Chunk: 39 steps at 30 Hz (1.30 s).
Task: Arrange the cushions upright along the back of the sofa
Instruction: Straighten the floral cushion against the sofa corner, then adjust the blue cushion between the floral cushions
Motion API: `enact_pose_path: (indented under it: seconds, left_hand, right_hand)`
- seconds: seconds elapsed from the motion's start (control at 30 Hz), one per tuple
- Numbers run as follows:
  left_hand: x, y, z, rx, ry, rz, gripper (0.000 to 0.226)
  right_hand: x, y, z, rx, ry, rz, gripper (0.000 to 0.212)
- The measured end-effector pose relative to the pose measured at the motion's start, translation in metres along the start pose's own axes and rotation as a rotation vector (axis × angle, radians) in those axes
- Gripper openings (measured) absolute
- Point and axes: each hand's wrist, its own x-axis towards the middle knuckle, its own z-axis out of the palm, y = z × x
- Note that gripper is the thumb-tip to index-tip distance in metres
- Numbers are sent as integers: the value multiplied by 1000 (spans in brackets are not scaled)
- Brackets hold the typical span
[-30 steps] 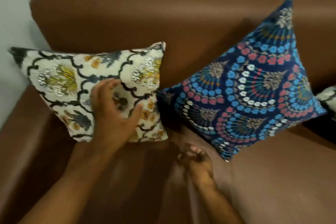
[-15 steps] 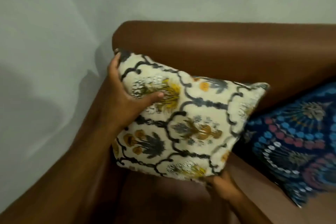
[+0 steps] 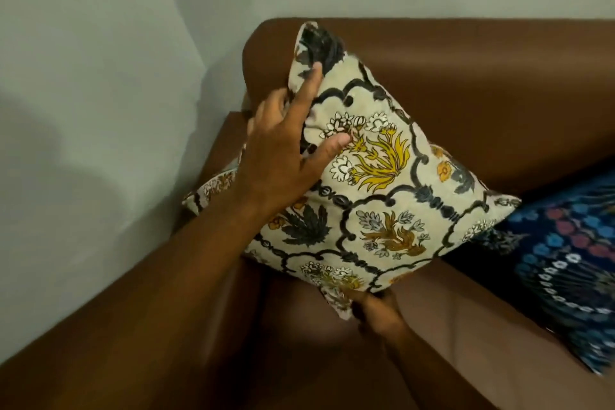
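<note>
Two cushions on one brown leather sofa (image 3: 482, 103), set in a corner against a pale grey-green wall (image 3: 100, 76).

Item one: cream square cushion printed with black lattice and yellow, grey and brown flowers (image 3: 376, 196). Position: left end of the sofa, tilted on one corner like a diamond, its top corner reaching the upper edge of the backrest, its back leaning on the backrest near the armrest (image 3: 226, 150). Its right corner touches the second cushion.

Item two: dark blue cushion with rings of light blue, red and white flowers (image 3: 565, 263). Position: right of the first, lying against the backrest, partly cut off by the frame edge.

Left hand (image 3: 283, 156): fingers spread, palm laid over the upper left edge of the cream cushion, index finger stretched toward the top corner, thumb pressed flat on the printed face.

Right hand (image 3: 379, 313): closed on the lowest corner of the cream cushion, pinching the fabric just above the seat (image 3: 449, 326); its fingers are largely hidden under the corner.
</note>
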Motion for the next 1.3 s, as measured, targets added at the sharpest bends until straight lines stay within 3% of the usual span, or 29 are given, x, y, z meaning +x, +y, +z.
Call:
enact_pose_path:
  seconds: [0.03, 0.13, 0.2, 0.4, 0.53, 0.63, 0.77, 0.87, 0.97, 1.07, 1.13, 1.2, 1.3]
  left_hand:
    - [-3, 1, -1, 10, 12, 18, 107]
    - [-12, 6, -6, 129, -9, 98, 140]
    - [-18, 8, -5, 195, 0, 134, 146]
    - [-20, 6, 8, 208, -24, 132, 144]
    - [-22, 4, 20, 295, 20, 124, 138]
    - [-43, 16, 31, 308, 97, 75, 120]
    - [-87, 32, 53, 224, 124, 29, 94]
    - [-98, 38, 60, 213, 89, -87, 98]
    - [-105, 80, 75, 104, 88, -183, 106]
    - [-105, 147, 110, 20, 31, -33, 102]
    - [-92, 191, 137, -63, -49, 122, 104]
    - [-78, 239, 159, -139, -189, 245, 113]
    - [-62, 286, 191, -105, -472, 247, 129]
  right_hand:
    - [3, 6, -2, -11, 12, -36, 17]
    - [-1, 16, -5, 12, 32, -64, 35]
    - [-4, 17, -4, 18, 16, -32, 35]
    - [-3, 28, 0, 133, 20, -13, 40]
    - [-4, 22, 11, 94, 117, -35, 22]
    - [-3, 17, 16, 48, 187, -57, 13]
    - [-9, 16, -1, 112, 36, -14, 36]
    - [-17, 12, -50, 208, -22, -9, 38]
    - [-39, -1, -132, 436, 81, -79, 43]
    - [-82, -29, -226, 711, 301, -137, 24]
    - [-102, -44, -278, 783, 349, -173, 17]
    - [-107, -54, -320, 721, 327, -222, 23]
    - [-99, -73, -361, 555, 301, -327, 49]
